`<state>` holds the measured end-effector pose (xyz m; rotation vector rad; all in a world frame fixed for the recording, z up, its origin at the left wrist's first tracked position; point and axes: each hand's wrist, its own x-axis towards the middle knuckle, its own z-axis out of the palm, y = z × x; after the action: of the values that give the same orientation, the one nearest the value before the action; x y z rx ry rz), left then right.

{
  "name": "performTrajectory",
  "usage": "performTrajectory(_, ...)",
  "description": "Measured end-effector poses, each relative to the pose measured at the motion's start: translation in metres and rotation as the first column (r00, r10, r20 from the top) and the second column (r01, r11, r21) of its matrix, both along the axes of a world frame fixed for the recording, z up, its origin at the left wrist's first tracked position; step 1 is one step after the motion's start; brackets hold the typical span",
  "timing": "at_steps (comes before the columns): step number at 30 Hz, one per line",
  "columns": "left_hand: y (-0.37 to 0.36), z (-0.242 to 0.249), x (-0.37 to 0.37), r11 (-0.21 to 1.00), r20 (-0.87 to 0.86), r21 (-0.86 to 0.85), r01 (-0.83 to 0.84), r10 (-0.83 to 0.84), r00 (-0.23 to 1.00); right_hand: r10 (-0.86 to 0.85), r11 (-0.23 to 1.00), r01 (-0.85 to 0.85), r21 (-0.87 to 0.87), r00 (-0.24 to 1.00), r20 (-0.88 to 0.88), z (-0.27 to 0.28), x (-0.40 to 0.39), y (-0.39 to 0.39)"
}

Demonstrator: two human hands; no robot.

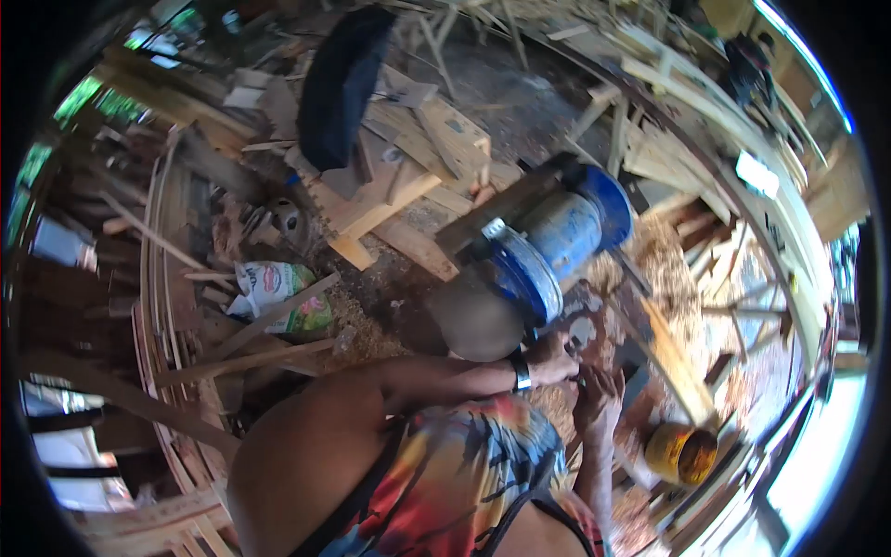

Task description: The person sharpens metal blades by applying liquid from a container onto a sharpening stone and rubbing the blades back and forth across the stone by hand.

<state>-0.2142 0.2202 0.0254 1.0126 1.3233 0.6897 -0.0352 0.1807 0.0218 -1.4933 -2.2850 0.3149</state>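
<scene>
My left hand (552, 360), with a band on the wrist, is closed beside the front of a worn blue cylindrical machine (568, 227). Close against it, my right hand (599, 401) has its fingers curled inward. Between the two lies something small and dark, too small to name. A smooth grey round blur (481, 323) sits beside the machine's near rim, left of my hands. Below and right of my right hand stands an open yellow tin (682, 453) with a dark inside.
Planks and offcuts (399, 186) lie piled beyond the machine, with a black umbrella-like shape (343, 88) over them. A printed plastic bag (283, 297) rests on the left among sawdust. Wood shavings (664, 269) spread to the right. Another person (750, 74) is at the far upper right.
</scene>
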Motion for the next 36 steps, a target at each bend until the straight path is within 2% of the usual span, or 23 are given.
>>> performTrajectory(2, 0.005, -0.043, 0.008, 0.971, -0.186, 0.238, 0.000, 0.046, 0.982, 0.036, 0.998, -0.036, 0.052, 0.999, 0.013, 0.005, -0.002, 0.004)
performTrajectory(3, 0.005, -0.033, 0.005, 0.959, 0.096, 0.277, -0.061, 0.036, 0.995, 0.006, 1.000, -0.006, 0.006, 1.000, 0.000, 0.006, -0.003, 0.004)
performTrajectory(4, 0.003, -0.027, 0.001, 0.969, -0.001, 0.248, 0.014, -0.015, 1.000, 0.005, 1.000, -0.005, 0.027, 1.000, 0.010, 0.013, -0.005, 0.002)
performTrajectory(5, 0.005, -0.028, -0.004, 0.962, 0.070, 0.248, 0.114, -0.135, 0.988, -0.033, 0.999, 0.033, -0.032, 0.999, 0.002, 0.008, 0.001, -0.003)
performTrajectory(6, 0.006, -0.028, -0.008, 0.990, 0.121, 0.096, 0.104, -0.115, 0.986, -0.060, 0.997, 0.058, -0.050, 0.997, -0.052, 0.006, 0.008, -0.005)
performTrajectory(7, 0.007, -0.016, -0.008, 0.965, -0.024, 0.217, 0.146, -0.144, 0.989, -0.111, 0.992, 0.117, 0.037, 0.982, -0.150, 0.008, 0.017, -0.009)
performTrajectory(8, 0.007, -0.027, -0.007, 0.979, 0.138, 0.176, 0.100, -0.125, 0.983, -0.186, 0.982, 0.183, -0.047, 0.978, -0.098, -0.008, 0.037, -0.013)
performTrajectory(9, 0.006, -0.041, -0.011, 0.996, 0.122, 0.082, 0.035, -0.045, 0.991, -0.302, 0.952, 0.289, -0.104, 0.941, -0.151, -0.021, 0.058, -0.016)
performTrajectory(10, 0.008, -0.025, -0.009, 0.999, 0.126, -0.006, 0.051, -0.050, 0.991, -0.457, 0.877, 0.437, -0.202, 0.887, -0.064, -0.033, 0.079, -0.024)
performTrajectory(12, 0.010, -0.033, -0.017, 0.998, 0.142, 0.009, 0.068, -0.068, 0.988, -0.652, 0.685, 0.638, -0.352, 0.752, 0.095, -0.052, 0.091, -0.028)
performTrajectory(15, 0.012, -0.033, -0.013, 0.996, 0.157, -0.012, 0.086, -0.083, 0.984, -0.722, 0.491, 0.766, -0.414, 0.624, 0.299, -0.060, 0.084, -0.036)
performTrajectory(18, 0.013, -0.029, 0.003, 0.994, 0.175, -0.016, 0.109, -0.104, 0.979, -0.770, 0.424, 0.779, -0.461, 0.578, 0.269, -0.102, 0.088, -0.031)
performTrajectory(21, 0.017, -0.029, 0.011, 0.982, 0.146, -0.010, 0.191, -0.188, 0.971, -0.863, 0.316, 0.779, -0.542, 0.473, 0.176, -0.097, 0.103, -0.026)
performTrajectory(23, 0.019, -0.030, 0.014, 0.978, 0.148, 0.003, 0.211, -0.209, 0.967, -0.877, 0.305, 0.530, -0.791, 0.480, -0.017, -0.070, 0.130, -0.030)
performTrajectory(24, 0.021, -0.034, 0.016, 0.977, 0.143, 0.015, 0.212, -0.212, 0.967, -0.884, 0.307, 0.376, -0.874, 0.453, -0.115, -0.059, 0.145, -0.036)
performTrajectory(26, 0.023, -0.036, 0.016, 0.972, 0.164, 0.010, 0.237, -0.235, 0.958, -0.862, 0.437, 0.377, -0.817, 0.436, -0.260, -0.031, 0.164, -0.054)
performTrajectory(27, 0.025, -0.037, 0.017, 0.972, 0.166, 0.012, 0.236, -0.235, 0.958, -0.838, 0.498, 0.397, -0.771, 0.448, -0.311, 0.012, 0.173, -0.063)
performTrajectory(28, 0.026, -0.038, 0.019, 0.973, 0.164, 0.013, 0.232, -0.231, 0.959, -0.821, 0.479, 0.494, -0.725, 0.544, -0.171, 0.061, 0.183, -0.070)
performTrajectory(29, 0.026, -0.038, 0.021, 0.974, 0.169, 0.006, 0.227, -0.225, 0.960, -0.827, 0.473, 0.569, -0.673, 0.550, -0.115, 0.085, 0.200, -0.080)
performTrajectory(30, 0.025, -0.037, 0.024, 0.975, 0.172, -0.001, 0.223, -0.219, 0.960, -0.776, 0.553, 0.658, -0.511, 0.631, -0.027, 0.105, 0.219, -0.087)
performTrajectory(33, 0.027, -0.045, 0.033, 0.975, 0.177, 0.009, 0.224, -0.222, 0.959, -0.829, 0.370, 0.801, -0.470, 0.514, 0.223, 0.138, 0.267, -0.092)
performTrajectory(34, 0.027, -0.047, 0.035, 0.975, 0.175, 0.014, 0.223, -0.222, 0.959, -0.753, 0.407, 0.840, -0.359, 0.531, 0.388, 0.149, 0.273, -0.088)
performTrajectory(36, 0.026, -0.044, 0.039, 0.970, 0.187, 0.003, 0.243, -0.239, 0.953, -0.691, 0.320, 0.874, -0.366, 0.479, 0.541, 0.149, 0.284, -0.075)
